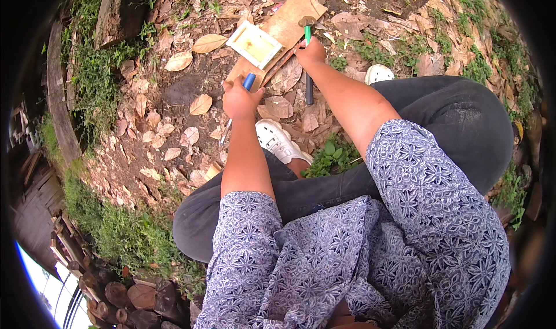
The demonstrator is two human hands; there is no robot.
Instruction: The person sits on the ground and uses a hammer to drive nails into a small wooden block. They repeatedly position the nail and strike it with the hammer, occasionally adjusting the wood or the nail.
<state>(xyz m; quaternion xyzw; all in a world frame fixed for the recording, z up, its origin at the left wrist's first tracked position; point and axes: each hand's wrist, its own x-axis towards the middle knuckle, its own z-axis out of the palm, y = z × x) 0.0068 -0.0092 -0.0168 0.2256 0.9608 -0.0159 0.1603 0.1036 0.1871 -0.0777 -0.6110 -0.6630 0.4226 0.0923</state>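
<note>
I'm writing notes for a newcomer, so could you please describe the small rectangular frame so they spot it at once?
Start from the long, flat brown board slanting across the upper view. Just beyond the left hand, the small rectangular frame overlaps the board's left edge. Its pale border around a yellowish centre sets it apart from the plain board and the dry leaves.

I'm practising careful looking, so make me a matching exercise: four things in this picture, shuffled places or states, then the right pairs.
Things
1. Blue-ended tool
2. White-rimmed frame
3. Green tool
4. White shoe

Places or states
A. Over the brown board
B. In the right hand
C. Being worn
D. In the left hand

Pairs: 1-D, 2-A, 3-B, 4-C
</note>
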